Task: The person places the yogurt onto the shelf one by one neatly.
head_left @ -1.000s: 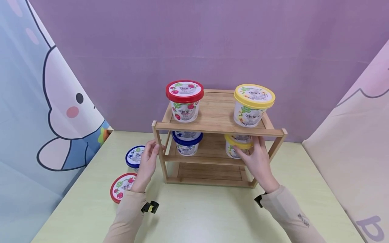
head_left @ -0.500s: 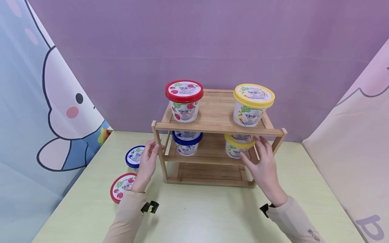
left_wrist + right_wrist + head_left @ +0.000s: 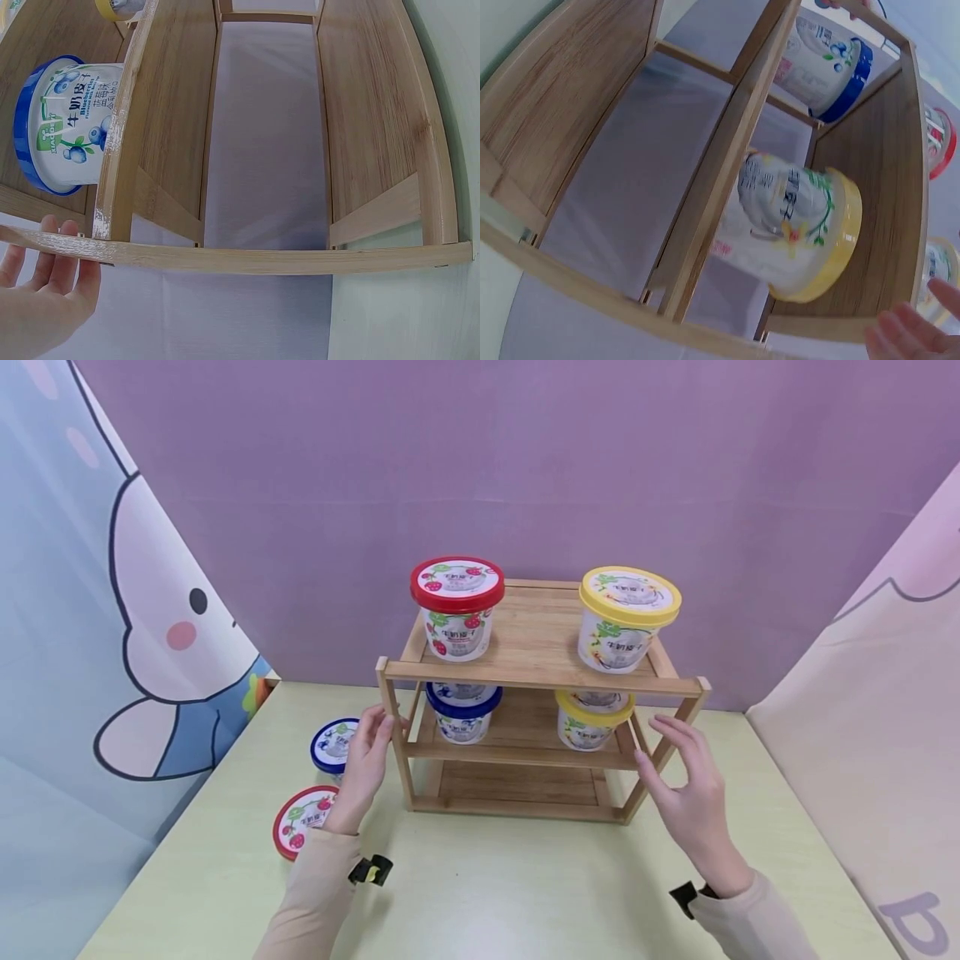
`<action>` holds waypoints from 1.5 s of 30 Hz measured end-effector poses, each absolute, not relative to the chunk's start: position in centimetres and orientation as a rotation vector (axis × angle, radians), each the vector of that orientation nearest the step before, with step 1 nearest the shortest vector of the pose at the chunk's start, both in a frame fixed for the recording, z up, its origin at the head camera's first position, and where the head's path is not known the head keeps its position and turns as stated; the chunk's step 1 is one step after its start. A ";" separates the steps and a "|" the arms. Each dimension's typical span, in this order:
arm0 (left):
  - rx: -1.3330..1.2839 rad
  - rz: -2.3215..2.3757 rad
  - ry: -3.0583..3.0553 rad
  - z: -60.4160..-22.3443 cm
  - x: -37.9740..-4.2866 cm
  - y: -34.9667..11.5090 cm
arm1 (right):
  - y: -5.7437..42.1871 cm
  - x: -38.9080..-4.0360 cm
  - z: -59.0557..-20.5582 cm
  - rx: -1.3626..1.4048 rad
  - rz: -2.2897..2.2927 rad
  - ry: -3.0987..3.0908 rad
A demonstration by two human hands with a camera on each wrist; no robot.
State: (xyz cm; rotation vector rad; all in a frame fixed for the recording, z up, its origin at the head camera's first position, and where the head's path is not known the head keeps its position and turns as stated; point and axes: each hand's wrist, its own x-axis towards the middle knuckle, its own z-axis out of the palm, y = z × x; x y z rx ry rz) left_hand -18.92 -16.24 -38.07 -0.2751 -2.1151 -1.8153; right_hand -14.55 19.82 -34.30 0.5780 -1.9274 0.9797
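From my head, a camera looks forward and down, far enough back to hold the whole wooden rack (image 3: 536, 627) with my left hand (image 3: 365, 758) and right hand (image 3: 693, 802). My left wrist's camera looks into the rack from close in front, its picture turned sideways, the rack's top toward the left. My right wrist's is also near, tilted, with the top toward the right. Head and right-wrist views share the upright blue-lidded cup (image 3: 821, 67) and yellow-lidded cup (image 3: 787, 221) on the middle shelf (image 3: 517, 756); the left-wrist view catches the blue one, and a cut-off yellow rim, probably the other.
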 end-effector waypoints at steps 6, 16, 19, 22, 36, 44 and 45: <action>-0.319 -1.787 -2.079 -38.2 -18.9 -16.2 | 21.4 -14.1 -34.3 0.561 1.129 -1.870; -0.233 -1.841 -2.148 -37.8 -18.8 -16.2 | 23.4 -14.0 -34.1 0.399 1.663 -1.717; -0.228 -1.841 -2.147 -37.8 -18.8 -16.2 | 23.9 -14.3 -34.2 0.251 1.683 -1.772; -0.226 -1.846 -2.144 -38.0 -18.9 -16.2 | 24.3 -14.7 -34.5 0.176 1.711 -1.789; -0.237 -1.878 -2.145 -37.9 -18.9 -16.3 | 30.3 -21.2 -42.0 0.405 2.190 -1.626; -0.231 -1.881 -2.137 -37.9 -18.9 -16.2 | 31.8 -23.1 -43.9 0.530 2.507 -1.480; -0.230 -1.882 -2.137 -37.9 -18.9 -16.2 | 31.7 -23.0 -43.8 0.551 2.543 -1.453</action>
